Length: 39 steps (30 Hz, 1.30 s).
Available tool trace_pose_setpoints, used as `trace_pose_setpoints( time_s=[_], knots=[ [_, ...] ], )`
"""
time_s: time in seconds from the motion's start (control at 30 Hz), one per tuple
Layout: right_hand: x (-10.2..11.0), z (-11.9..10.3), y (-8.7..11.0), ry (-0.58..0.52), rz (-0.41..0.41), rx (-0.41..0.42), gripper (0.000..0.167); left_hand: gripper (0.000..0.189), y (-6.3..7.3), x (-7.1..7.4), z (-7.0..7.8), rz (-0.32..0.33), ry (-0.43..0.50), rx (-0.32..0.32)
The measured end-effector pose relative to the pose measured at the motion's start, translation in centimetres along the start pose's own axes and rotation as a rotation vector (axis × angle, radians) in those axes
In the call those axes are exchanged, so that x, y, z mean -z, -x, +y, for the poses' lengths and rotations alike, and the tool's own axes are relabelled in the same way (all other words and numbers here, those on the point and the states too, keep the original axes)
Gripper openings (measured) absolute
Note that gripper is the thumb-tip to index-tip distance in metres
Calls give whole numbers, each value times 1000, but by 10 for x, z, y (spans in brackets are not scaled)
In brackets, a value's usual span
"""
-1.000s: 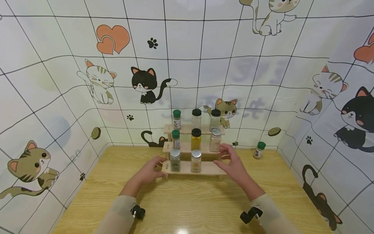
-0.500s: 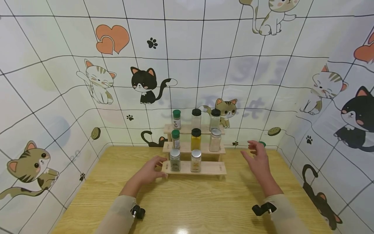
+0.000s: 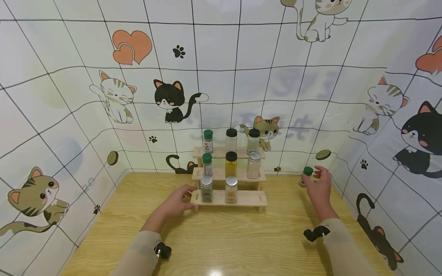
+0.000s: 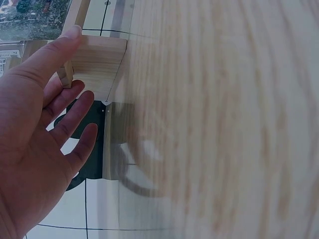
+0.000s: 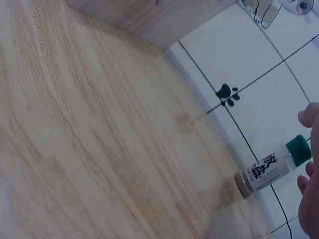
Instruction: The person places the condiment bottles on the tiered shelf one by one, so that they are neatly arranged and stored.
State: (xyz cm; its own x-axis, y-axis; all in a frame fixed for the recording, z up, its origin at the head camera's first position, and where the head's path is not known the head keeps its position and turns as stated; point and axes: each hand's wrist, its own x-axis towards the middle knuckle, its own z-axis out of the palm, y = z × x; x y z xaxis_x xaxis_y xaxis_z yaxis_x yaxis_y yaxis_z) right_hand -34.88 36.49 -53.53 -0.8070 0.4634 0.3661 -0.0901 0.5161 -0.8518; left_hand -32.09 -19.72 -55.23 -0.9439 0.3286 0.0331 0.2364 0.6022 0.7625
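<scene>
At the left end of the lowest step of a wooden three-tier spice rack [image 3: 246, 197], my left hand [image 3: 177, 202] holds the edge between thumb and fingers. In the left wrist view, the thumb [image 4: 55, 52] lies along the front edge and the index finger reaches behind the wood. My right hand [image 3: 319, 186] surrounds a green-capped seasoning bottle [image 3: 308, 171] standing at the back right. In the right wrist view, thumb and fingers stand on either side of the green cap [image 5: 298, 151], with gaps showing. Much of the right hand is outside that view.
Several seasoning jars stand on the rack: silver-capped jars [image 3: 231, 191] on the lowest step, a black-capped yellow jar [image 3: 231, 166] on the middle one, black-capped jars [image 3: 253, 142] on top. A cat-patterned wall covering [image 3: 221, 88] encloses the wooden table [image 3: 221, 234].
My right hand has moved from the rack's right end over to the green-capped bottle on the right. The left hand has stayed at the rack.
</scene>
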Motion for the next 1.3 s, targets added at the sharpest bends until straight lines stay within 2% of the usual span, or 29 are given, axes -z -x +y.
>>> trace_pose_setpoints(
  time_s=[0.2,0.4,0.5,0.67,0.97,1.1,1.3],
  knots=[
    [-3,14,-12,21,-97,-75,75,74,1,-1,0,1,5,-2],
    [-11,29,-25,-9,-142,-175,81,73,2,0,2,9,14,-3],
    [-15,33,-29,-34,-145,-200,77,73,1,1,1,9,15,-9],
    [-20,36,-27,-75,-130,-211,62,73,1,0,2,9,18,-17],
    [-24,36,-15,-100,-153,-191,52,74,0,-1,-1,11,11,-13],
    [-24,28,-7,-132,-197,-171,52,73,0,-1,0,16,7,-3],
    [-20,7,9,-79,-303,-11,50,75,1,-1,0,7,1,-12]
  ],
)
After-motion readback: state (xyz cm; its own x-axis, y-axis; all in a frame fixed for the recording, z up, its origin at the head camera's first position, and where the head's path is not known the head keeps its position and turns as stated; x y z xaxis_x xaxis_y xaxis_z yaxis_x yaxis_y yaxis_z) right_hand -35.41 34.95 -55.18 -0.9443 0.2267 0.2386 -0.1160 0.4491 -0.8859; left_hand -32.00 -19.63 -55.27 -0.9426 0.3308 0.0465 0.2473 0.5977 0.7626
